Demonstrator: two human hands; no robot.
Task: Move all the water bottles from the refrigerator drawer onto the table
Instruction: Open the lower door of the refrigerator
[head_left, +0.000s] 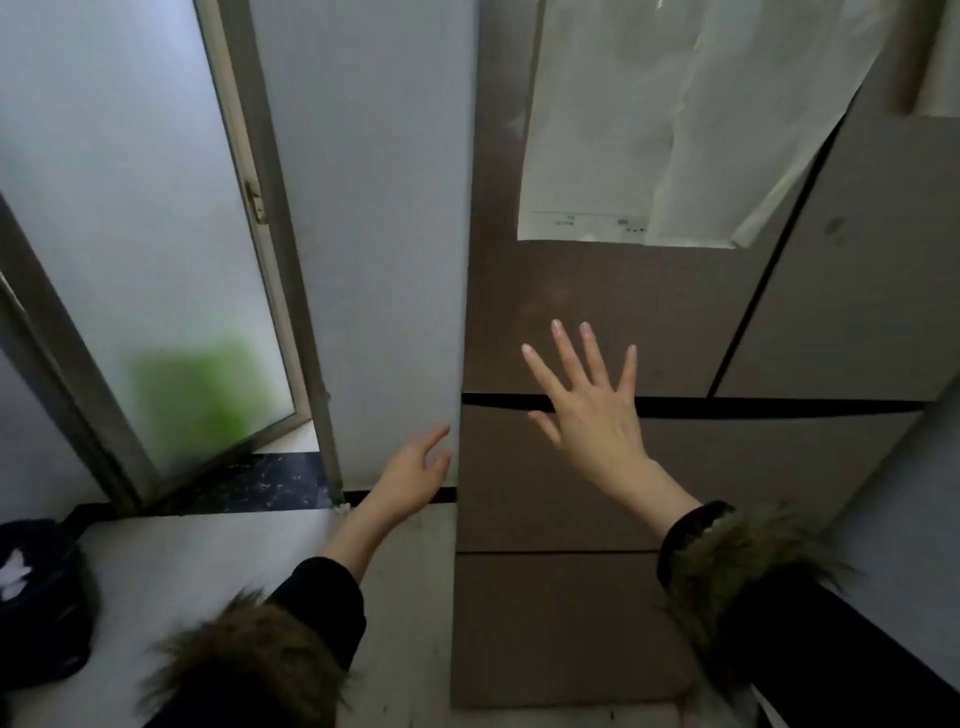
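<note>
A brown refrigerator (597, 291) fills the right half of the head view, with its doors and two lower drawers (545, 483) shut. No water bottle shows. My right hand (587, 400) is spread flat with straight fingers in front of the dark gap between the upper door and the top drawer. My left hand (415, 475) reaches forward, fingers relaxed and empty, near the left edge of the top drawer. Both sleeves are black with fur cuffs.
A white wall panel (374, 208) stands left of the refrigerator, beside a frosted glass door (130, 234) in a metal frame. A black bag (41, 597) lies on the pale floor at lower left. Loose plastic film (675, 119) hangs on the upper fridge door.
</note>
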